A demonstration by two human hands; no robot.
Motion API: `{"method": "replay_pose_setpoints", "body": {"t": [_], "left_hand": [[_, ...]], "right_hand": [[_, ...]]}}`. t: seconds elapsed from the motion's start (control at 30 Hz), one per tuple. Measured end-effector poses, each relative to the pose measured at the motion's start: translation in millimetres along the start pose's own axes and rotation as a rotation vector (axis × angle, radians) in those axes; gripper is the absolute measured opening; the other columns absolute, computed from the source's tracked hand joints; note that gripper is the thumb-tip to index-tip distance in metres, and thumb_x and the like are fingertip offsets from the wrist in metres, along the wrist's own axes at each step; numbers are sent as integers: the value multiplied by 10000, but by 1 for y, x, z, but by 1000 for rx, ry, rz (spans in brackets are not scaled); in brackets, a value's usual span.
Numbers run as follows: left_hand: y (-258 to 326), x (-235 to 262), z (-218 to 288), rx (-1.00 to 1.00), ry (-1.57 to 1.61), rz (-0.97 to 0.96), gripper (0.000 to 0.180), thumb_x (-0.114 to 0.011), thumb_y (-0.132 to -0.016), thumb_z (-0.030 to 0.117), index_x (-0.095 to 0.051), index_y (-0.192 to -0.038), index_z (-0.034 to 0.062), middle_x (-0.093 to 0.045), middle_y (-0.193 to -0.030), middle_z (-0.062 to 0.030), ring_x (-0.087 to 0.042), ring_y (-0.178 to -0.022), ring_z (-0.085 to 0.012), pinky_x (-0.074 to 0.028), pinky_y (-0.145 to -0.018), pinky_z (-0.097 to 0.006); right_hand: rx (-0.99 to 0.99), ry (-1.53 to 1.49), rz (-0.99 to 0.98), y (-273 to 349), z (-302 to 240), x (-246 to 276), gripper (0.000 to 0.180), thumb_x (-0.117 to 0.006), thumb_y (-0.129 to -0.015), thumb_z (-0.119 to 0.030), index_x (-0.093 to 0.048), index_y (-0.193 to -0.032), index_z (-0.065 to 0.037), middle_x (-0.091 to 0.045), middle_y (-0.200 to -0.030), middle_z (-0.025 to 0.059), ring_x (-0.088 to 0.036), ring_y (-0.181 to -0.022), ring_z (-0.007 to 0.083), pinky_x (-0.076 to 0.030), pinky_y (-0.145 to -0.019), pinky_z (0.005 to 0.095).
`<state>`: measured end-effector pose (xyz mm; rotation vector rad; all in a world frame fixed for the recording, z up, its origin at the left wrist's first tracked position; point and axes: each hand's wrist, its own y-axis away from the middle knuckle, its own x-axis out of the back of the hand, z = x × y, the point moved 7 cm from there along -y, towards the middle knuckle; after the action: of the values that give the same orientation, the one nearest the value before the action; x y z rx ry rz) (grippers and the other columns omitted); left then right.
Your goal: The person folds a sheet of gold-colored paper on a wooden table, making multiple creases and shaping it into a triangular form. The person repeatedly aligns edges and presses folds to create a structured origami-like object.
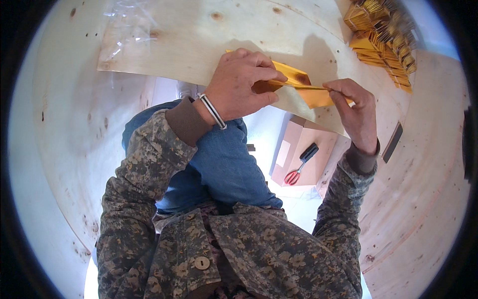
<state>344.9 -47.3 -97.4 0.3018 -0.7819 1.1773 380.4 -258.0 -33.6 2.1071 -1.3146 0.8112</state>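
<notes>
A folded piece of yellow paper (318,97) is stretched between my two hands above the near edge of the wooden table. My left hand (244,82) is closed over its left part, thumb toward me and fingers curled on the far side. With thumb and forefinger, my right hand (356,107) pinches its right end. A crease runs along the paper, and a dark patch shows on its upper face. The left part of the paper is mostly hidden behind my left hand.
Bundles of folded yellow paper (381,47) are heaped at the far right of the wooden table (199,30). Clear plastic (129,30) lies at the far left. Below the edge, a cardboard box (318,144) carries red-handled scissors (293,177). A dark flat strip (393,142) lies right of my right hand.
</notes>
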Motion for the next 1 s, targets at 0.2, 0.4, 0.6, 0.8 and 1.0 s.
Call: {"method": "replay_pose_setpoints", "body": {"t": [0.2, 0.4, 0.6, 0.8, 1.0], "left_hand": [[-3, -2, 5, 25, -34, -112, 451, -820, -719, 315, -754, -1156, 226, -581, -1168, -55, -483, -1114, -259, -347, -976, -432], [-2, -5, 9, 11, -93, -201, 559, -838, -640, 292, -730, -1188, 261, -530, -1263, -65, -447, -1185, -297, -314, -1015, -456], [0, -10, 14, -2, -196, -240, 658, -837, -650, 288, -668, -1285, 273, -516, -1282, -76, -427, -1208, -298, -318, -1019, -463], [-2, 0, 15, -57, -130, -220, 741, -824, -661, 276, -604, -1369, 249, -512, -1303, -100, -426, -1222, -315, -331, -1034, -462], [-6, -5, 23, -111, -41, -227, 740, -825, -672, 280, -603, -1375, 219, -505, -1320, -125, -435, -1224, -323, -341, -1041, -459]], "right_hand": [[117, 127, -18, 15, -26, -5, 128, -690, -830, 58, -729, -944, 14, -714, -911, 153, -683, -831, 276, -544, -736, 351], [152, 208, -35, 11, -31, -9, 112, -702, -829, 41, -735, -932, 9, -711, -893, 146, -665, -798, 275, -537, -710, 354], [126, 205, -64, 6, -29, -10, 124, -696, -835, 48, -729, -950, 13, -704, -876, 143, -669, -789, 261, -540, -717, 333], [158, 228, -66, 2, -35, -8, 115, -696, -834, 27, -735, -940, 3, -700, -860, 137, -656, -775, 278, -530, -705, 357], [143, 257, -90, 4, -38, -10, 145, -700, -821, 63, -735, -953, 13, -705, -890, 145, -674, -807, 267, -542, -720, 325]]}}
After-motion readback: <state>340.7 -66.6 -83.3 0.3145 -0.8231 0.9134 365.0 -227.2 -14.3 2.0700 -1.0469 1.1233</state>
